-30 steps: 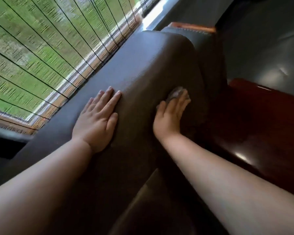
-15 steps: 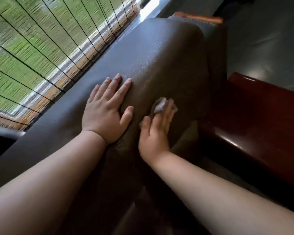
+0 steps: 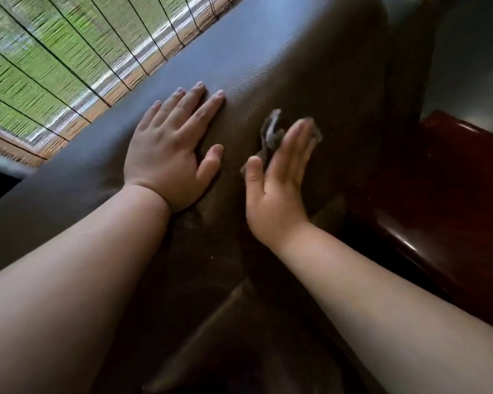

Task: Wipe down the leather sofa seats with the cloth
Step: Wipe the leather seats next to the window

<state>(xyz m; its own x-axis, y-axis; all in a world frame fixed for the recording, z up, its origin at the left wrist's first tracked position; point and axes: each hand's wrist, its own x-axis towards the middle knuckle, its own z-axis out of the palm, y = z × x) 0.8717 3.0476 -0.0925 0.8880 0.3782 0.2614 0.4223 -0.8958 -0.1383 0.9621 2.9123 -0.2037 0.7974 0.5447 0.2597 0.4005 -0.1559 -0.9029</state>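
Note:
The dark brown leather sofa back [image 3: 291, 61] runs diagonally through the view. My left hand [image 3: 171, 155] lies flat on its rounded top, fingers straight and spread. My right hand [image 3: 282, 180] presses a small crumpled grey cloth [image 3: 271, 135] against the front face of the backrest with straight fingers. Most of the cloth is hidden under the palm and fingers; a bunched part shows left of the fingers. A slice of the seat cushion [image 3: 211, 345] shows below between my forearms.
A green bamboo blind [image 3: 54, 58] covers the window right behind the sofa back. A glossy dark red wooden armrest or side table [image 3: 444, 194] stands at the right, close to my right wrist. Dark floor [image 3: 473, 66] lies beyond it.
My right hand has slid the cloth leftward along the backrest, closer to my left hand. The view has shifted; my left hand stays flat on the sofa top.

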